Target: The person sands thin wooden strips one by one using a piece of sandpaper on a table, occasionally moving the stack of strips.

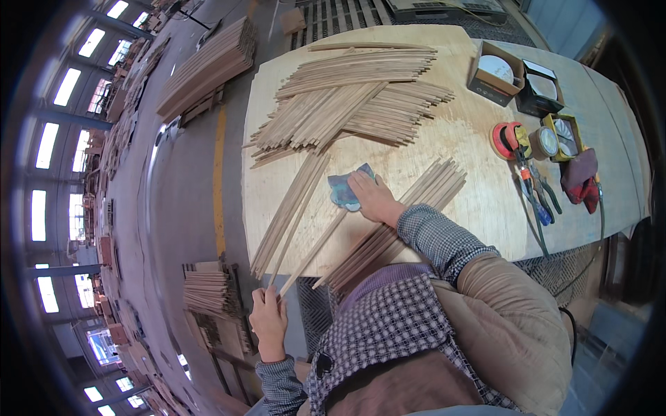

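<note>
My left hand, beyond the table's near edge, is closed round the near end of a thin wooden strip. The strip slants up across the table to a crumpled blue-green cloth. My right hand grips this cloth and presses it down over the strip's far part, which is hidden beneath. Left of the held strip lies a narrow bundle of strips, one of them reaching close to my left fingers. Another row of strips runs under my right forearm toward my body.
Crisscrossed strips are heaped at the table's far side. On the right lie open boxes, a red tape roll, pliers and a dark red cloth. Stacked boards and a rack of strips stand left on the floor.
</note>
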A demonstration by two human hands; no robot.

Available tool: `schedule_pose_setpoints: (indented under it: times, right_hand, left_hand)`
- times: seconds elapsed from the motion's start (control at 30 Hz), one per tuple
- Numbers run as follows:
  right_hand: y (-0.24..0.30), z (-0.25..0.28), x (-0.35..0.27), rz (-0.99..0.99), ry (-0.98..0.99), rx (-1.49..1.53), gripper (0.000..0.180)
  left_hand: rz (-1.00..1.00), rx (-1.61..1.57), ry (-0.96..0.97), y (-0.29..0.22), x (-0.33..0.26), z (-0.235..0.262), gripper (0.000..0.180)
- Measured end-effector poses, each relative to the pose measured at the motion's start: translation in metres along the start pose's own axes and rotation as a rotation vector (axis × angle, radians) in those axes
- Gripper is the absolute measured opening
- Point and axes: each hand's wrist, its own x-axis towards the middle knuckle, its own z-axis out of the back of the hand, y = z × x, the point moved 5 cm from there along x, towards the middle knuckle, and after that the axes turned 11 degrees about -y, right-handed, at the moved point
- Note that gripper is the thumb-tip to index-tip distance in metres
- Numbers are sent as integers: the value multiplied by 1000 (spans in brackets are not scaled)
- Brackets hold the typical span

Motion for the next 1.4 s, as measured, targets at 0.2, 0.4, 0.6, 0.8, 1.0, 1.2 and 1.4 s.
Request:
schedule_pose_setpoints:
  times: [0.2, 0.4, 0.6, 0.8, 1.0, 1.2, 1.4]
  right_hand:
    - [51, 11, 14, -12, 129, 420, 37]
    - [87, 23, 4, 149, 69, 447, 22]
    - [38, 10, 7, 8, 104, 360, 24]
    - [84, 26, 5, 188, 177, 483, 24]
    - [35, -20, 0, -80, 263, 335, 61]
    - [61, 23, -10, 138, 59, 288, 55]
    - [56, -7, -9, 125, 1, 295, 47]
  left_hand:
    - [-142, 101, -49, 3, -1, 3, 10]
    - [-157, 117, -16, 2, -5, 1, 12]
    - [-142, 84, 18, 8, -2, -2, 12]
    - [-64, 27, 165, 18, -4, -10, 16]
    - [-51, -76, 156, 17, -4, -12, 14]
    - [-110, -45, 257, 9, -8, -16, 18]
    - [-167, 27, 252, 12, -5, -19, 18]
